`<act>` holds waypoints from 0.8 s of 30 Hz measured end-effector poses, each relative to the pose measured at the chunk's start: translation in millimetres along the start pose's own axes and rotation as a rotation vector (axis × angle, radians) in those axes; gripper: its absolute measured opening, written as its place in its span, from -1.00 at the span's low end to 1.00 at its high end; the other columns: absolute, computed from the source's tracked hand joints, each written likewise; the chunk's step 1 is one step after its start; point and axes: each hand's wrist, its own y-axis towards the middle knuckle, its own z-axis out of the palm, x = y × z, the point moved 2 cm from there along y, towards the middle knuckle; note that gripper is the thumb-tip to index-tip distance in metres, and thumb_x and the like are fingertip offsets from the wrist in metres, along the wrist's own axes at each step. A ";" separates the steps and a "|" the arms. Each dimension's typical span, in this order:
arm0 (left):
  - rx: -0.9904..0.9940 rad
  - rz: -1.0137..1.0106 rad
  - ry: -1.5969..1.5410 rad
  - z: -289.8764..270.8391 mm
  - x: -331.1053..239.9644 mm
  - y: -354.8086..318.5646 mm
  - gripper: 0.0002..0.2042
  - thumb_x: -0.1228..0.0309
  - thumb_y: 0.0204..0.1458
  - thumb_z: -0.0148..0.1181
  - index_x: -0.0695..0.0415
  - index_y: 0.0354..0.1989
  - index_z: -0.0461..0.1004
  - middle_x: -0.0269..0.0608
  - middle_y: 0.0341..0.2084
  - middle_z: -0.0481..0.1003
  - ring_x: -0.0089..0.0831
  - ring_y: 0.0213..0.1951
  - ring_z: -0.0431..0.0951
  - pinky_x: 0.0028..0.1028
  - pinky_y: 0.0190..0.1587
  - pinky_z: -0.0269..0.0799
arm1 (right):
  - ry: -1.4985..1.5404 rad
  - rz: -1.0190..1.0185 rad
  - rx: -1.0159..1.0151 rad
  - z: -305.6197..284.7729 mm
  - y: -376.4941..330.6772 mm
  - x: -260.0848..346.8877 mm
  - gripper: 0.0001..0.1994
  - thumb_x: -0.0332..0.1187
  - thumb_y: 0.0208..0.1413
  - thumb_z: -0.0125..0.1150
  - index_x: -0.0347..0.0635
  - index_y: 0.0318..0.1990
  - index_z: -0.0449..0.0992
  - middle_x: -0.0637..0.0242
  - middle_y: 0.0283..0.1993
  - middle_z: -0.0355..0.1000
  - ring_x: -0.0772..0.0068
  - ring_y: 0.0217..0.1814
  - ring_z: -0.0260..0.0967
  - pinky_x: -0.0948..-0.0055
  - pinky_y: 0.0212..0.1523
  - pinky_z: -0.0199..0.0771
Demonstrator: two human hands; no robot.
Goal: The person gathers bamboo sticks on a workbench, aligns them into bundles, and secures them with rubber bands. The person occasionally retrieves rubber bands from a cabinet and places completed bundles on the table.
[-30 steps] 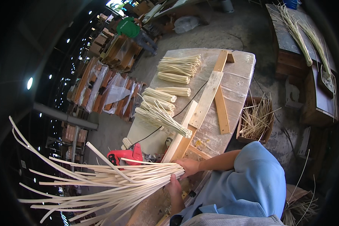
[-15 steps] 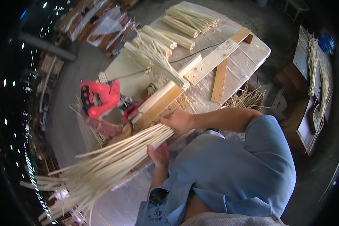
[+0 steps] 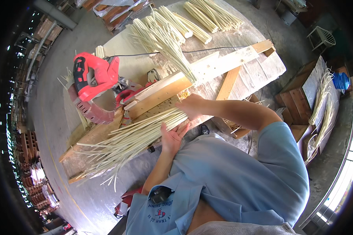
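Cane bundle (image 3: 135, 135) lies at the near edge of the tabletop (image 3: 261, 72), long axis running lower-left from the right hand (image 3: 192, 106), which grasps its gathered end; left hand (image 3: 173, 138) unclenched, fingers spread, touching the near side.

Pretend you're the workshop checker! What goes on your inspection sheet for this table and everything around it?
Surface: table, with boards and other stick bundles on it.
Job's things: long bundle of pale sticks, fanned out at its left end; red saw nearby.
Clutter: yellow loops; box of loose sticks beside the table.
Hands: left hand open against the bundle; right hand at its other end, grip partly hidden.
Cables: black cable crosses the table, under some sticks.
Surroundings: white stool, blue container, gray floor.
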 end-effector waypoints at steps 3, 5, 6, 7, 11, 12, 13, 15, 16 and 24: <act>-0.200 -0.121 0.503 -20.4 -1.7 -8.8 -0.31 -0.20 0.32 -0.28 0.32 0.04 0.39 0.13 -0.23 0.59 -0.06 -0.18 0.66 -0.20 -0.03 0.61 | 0.003 -0.028 -0.018 11.9 7.0 -6.6 -0.46 -0.37 -0.27 0.46 -0.17 -0.03 0.40 0.15 -0.41 0.55 0.02 -0.29 0.60 0.11 -0.32 0.56; -0.341 -0.053 0.932 5.5 -6.8 -20.3 -0.48 -0.05 0.23 0.10 0.28 -0.11 0.43 -0.08 -0.51 0.56 -0.13 -0.44 0.61 -0.24 -0.24 0.60 | 0.013 -0.034 -0.047 16.5 7.8 -10.3 -0.48 -0.37 -0.26 0.46 -0.18 -0.06 0.41 0.17 -0.42 0.55 0.04 -0.30 0.60 0.13 -0.36 0.55; -0.302 0.110 1.210 13.9 -9.0 -30.8 -0.51 0.01 0.17 0.22 0.28 -0.07 0.43 -0.05 -0.44 0.56 -0.11 -0.37 0.60 -0.21 -0.19 0.58 | 0.007 -0.036 -0.076 19.7 7.8 -11.5 -0.55 -0.38 -0.18 0.42 -0.20 -0.08 0.43 0.19 -0.43 0.55 0.09 -0.31 0.61 0.16 -0.38 0.54; -0.248 0.279 1.478 28.3 -12.0 -38.5 -0.50 0.08 0.11 0.34 0.27 -0.02 0.43 -0.02 -0.38 0.55 -0.09 -0.31 0.60 -0.19 -0.13 0.56 | 0.022 -0.030 -0.082 24.0 9.3 -12.6 -0.58 -0.39 -0.15 0.40 -0.20 -0.08 0.43 0.19 -0.42 0.56 0.11 -0.30 0.61 0.18 -0.38 0.54; -0.090 1.004 2.348 96.7 -41.3 -11.0 -0.29 0.24 -0.16 0.52 0.25 0.18 0.36 0.04 -0.04 0.44 0.02 0.04 0.42 -0.05 0.12 0.34 | 0.049 0.016 -0.096 19.0 6.6 -10.0 -0.70 -0.39 0.01 0.30 -0.19 -0.08 0.45 0.22 -0.32 0.59 0.18 -0.27 0.62 0.24 -0.35 0.54; -0.028 0.946 2.377 94.1 -45.9 4.4 -0.24 0.22 -0.17 0.51 0.24 0.23 0.32 0.05 0.04 0.39 0.04 0.10 0.36 -0.03 0.17 0.28 | 0.065 0.020 -0.104 18.8 6.6 -9.2 -0.68 -0.37 0.01 0.31 -0.19 -0.07 0.44 0.23 -0.30 0.59 0.16 -0.26 0.63 0.26 -0.35 0.55; 0.052 0.878 2.409 89.7 -44.9 15.3 -0.19 0.20 -0.19 0.50 0.24 0.27 0.29 0.05 0.11 0.35 0.05 0.16 0.31 -0.02 0.21 0.22 | 0.092 0.035 -0.114 19.0 5.3 -7.9 -0.67 -0.36 0.02 0.31 -0.20 -0.06 0.44 0.24 -0.28 0.59 0.14 -0.24 0.63 0.28 -0.35 0.56; 0.073 0.755 2.415 72.2 -35.0 31.4 -0.14 0.18 -0.22 0.51 0.25 0.29 0.26 0.02 0.09 0.37 -0.01 0.14 0.34 -0.04 0.22 0.21 | 0.094 0.071 -0.042 17.0 5.9 -3.1 -0.63 -0.29 0.07 0.27 -0.21 0.02 0.45 0.25 -0.19 0.59 0.14 -0.13 0.60 0.19 -0.19 0.55; 0.098 0.701 2.415 67.3 -30.5 42.8 -0.12 0.17 -0.24 0.51 0.26 0.29 0.24 0.01 0.09 0.37 -0.05 0.13 0.35 -0.05 0.23 0.20 | 0.097 0.101 -0.009 16.9 5.9 -4.0 -0.60 -0.25 0.09 0.25 -0.21 0.06 0.46 0.25 -0.14 0.59 0.14 -0.07 0.59 0.14 -0.12 0.55; 0.128 0.691 2.604 45.3 -27.8 61.6 -0.16 -0.01 -0.18 0.45 0.28 0.21 0.28 -0.02 0.00 0.41 -0.04 0.07 0.38 -0.09 0.11 0.24 | 0.098 0.199 -0.358 33.1 -46.2 -1.0 -0.37 -0.03 0.22 0.14 -0.15 0.35 0.25 0.07 0.47 0.08 -0.11 0.51 -0.04 -0.34 0.42 -0.11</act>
